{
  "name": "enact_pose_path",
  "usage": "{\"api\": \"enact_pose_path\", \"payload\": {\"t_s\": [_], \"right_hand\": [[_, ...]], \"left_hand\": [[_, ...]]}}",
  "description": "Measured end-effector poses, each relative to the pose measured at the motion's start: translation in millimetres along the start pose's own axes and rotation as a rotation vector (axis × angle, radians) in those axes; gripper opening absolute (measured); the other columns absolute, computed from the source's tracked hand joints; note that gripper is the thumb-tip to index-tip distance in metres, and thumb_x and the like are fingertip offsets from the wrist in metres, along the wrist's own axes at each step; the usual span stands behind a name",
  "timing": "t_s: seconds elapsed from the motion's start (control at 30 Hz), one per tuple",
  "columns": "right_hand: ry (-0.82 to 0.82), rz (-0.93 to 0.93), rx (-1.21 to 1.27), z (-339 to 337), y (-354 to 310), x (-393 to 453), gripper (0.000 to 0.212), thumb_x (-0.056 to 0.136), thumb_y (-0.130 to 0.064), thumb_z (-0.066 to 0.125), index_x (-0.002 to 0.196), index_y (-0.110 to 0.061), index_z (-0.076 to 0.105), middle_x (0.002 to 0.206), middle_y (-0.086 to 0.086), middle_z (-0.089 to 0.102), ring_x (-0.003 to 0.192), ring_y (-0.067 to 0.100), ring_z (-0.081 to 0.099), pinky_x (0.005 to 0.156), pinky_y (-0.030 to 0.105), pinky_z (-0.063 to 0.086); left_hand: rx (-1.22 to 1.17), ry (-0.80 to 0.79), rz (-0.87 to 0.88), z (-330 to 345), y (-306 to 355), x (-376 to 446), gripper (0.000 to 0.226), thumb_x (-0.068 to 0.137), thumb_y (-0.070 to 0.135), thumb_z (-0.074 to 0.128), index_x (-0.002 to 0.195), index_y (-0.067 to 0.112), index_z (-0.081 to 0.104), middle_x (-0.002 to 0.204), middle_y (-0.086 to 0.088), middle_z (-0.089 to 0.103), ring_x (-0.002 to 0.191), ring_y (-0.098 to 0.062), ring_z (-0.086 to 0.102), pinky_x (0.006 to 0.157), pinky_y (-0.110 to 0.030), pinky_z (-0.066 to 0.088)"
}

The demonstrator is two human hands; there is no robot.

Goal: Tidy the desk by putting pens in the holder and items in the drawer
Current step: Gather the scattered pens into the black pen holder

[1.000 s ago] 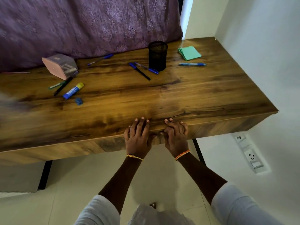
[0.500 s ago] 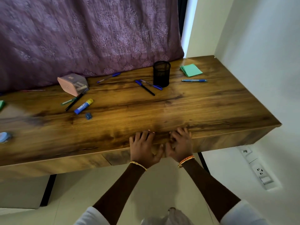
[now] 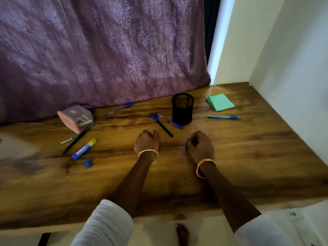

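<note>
The worktop [image 3: 248, 157] runs off the left edge, blurred there; left of the pouch [image 3: 76, 118], a thin pink stick [image 3: 32, 123] is too faint to name.

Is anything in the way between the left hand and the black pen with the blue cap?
Nothing visible. The left hand hovers with curled fingers just left of the black pen with the blue cap, with only bare wooden desk between them.

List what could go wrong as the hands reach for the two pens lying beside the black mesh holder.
The holder is empty and upright; a knock from the right hand might tip it. The crossed black pen and blue pen touch, so lifting one may roll the other.
</note>
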State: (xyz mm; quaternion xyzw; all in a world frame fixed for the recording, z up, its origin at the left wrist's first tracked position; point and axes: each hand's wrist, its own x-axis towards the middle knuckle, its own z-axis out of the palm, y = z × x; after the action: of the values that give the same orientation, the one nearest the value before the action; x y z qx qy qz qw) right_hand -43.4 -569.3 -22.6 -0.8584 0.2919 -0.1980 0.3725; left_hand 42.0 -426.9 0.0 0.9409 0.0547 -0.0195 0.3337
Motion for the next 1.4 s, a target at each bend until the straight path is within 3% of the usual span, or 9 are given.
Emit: {"api": "enact_pose_path", "payload": {"t_s": [0.23,0.47,0.6,0.73,0.87,0.97,1.1,1.3,1.4], "right_hand": [[-0.111,-0.06,-0.183,23.1,-12.5,66.8,0.036,0.085,-0.046,0.057,0.104,-0.017,0.063,0.105,0.005,0.066,0.094,0.026,0.063,0.078,0.033,0.05],[-0.154,-0.139,-0.225,26.4,-5.5,73.5,0.033,0.086,-0.041,0.058,0.11,-0.019,0.061,0.11,0.002,0.063,0.095,0.023,0.061,0.077,0.03,0.048],[-0.137,-0.044,0.056,19.0,-2.4,68.2,0.021,0.08,-0.027,0.07,0.096,-0.015,0.065,0.101,0.005,0.062,0.087,0.018,0.058,0.075,0.026,0.046],[-0.243,0.143,0.429,-6.9,-7.0,68.9,0.013,0.077,-0.007,0.073,0.08,-0.013,0.061,0.078,0.01,0.069,0.07,0.023,0.066,0.059,0.029,0.058],[-0.242,0.092,0.667,-49.6,-36.9,89.4,0.019,0.076,0.002,0.07,0.074,-0.014,0.061,0.076,0.005,0.065,0.072,0.014,0.064,0.056,0.021,0.058],[-0.098,-0.02,0.803,-73.8,-65.2,112.5,0.018,0.077,0.002,0.07,0.077,-0.014,0.062,0.068,-0.006,0.067,0.062,0.001,0.065,0.053,0.017,0.055],[0.023,-0.093,0.898,-87.9,-90.5,145.6,0.016,0.081,0.0,0.067,0.079,-0.015,0.061,0.072,0.002,0.067,0.061,0.008,0.067,0.054,0.022,0.057],[0.082,-0.13,0.872,-76.0,-105.8,186.8,0.011,0.082,-0.001,0.066,0.085,-0.007,0.059,0.074,0.008,0.062,0.055,0.003,0.066,0.052,0.022,0.057],[0.048,-0.107,0.815,-56.8,-101.0,194.5,0.013,0.081,-0.002,0.068,0.086,-0.008,0.058,0.072,0.005,0.061,0.057,0.008,0.065,0.053,0.026,0.058]], "left_hand": [[-0.074,-0.127,-0.091,11.0,52.2,49.8,0.041,0.084,0.046,0.06,0.094,0.007,0.068,0.102,-0.015,0.069,0.101,-0.034,0.063,0.079,-0.032,0.047],[-0.178,-0.183,-0.204,15.0,44.7,64.6,0.029,0.076,0.035,0.069,0.088,0.008,0.069,0.092,-0.014,0.07,0.091,-0.033,0.066,0.07,-0.031,0.046],[-0.411,-0.271,-0.234,8.9,32.7,67.2,0.027,0.08,0.028,0.068,0.097,0.007,0.069,0.097,-0.018,0.07,0.084,-0.032,0.064,0.076,-0.036,0.051],[-0.823,-0.378,-0.385,-7.7,28.3,67.9,0.007,0.086,0.01,0.063,0.089,0.011,0.057,0.077,-0.006,0.06,0.065,-0.015,0.055,0.055,-0.025,0.046],[-0.977,-0.349,-0.308,-26.7,48.2,77.7,0.02,0.088,0.005,0.059,0.074,0.016,0.05,0.062,0.003,0.068,0.052,-0.008,0.063,0.038,-0.013,0.044],[-1.113,-0.338,-0.195,-40.5,80.0,81.4,0.013,0.088,-0.001,0.057,0.089,0.011,0.052,0.075,-0.004,0.065,0.046,-0.005,0.064,0.042,-0.015,0.05],[-1.182,-0.347,-0.057,-49.6,121.2,84.9,0.028,0.088,-0.005,0.055,0.11,0.012,0.051,0.092,-0.012,0.062,0.065,-0.016,0.064,0.047,-0.019,0.055],[-1.097,-0.223,0.113,-26.2,152.9,99.5,0.073,0.082,-0.017,0.054,0.14,0.021,0.031,0.07,-0.003,0.055,0.065,-0.012,0.061,0.068,-0.036,0.057],[-0.844,-0.134,0.279,-6.9,150.0,99.4,0.082,0.079,-0.013,0.06,0.144,0.024,0.025,0.076,0.001,0.056,0.071,-0.014,0.059,0.068,-0.027,0.055]]}}
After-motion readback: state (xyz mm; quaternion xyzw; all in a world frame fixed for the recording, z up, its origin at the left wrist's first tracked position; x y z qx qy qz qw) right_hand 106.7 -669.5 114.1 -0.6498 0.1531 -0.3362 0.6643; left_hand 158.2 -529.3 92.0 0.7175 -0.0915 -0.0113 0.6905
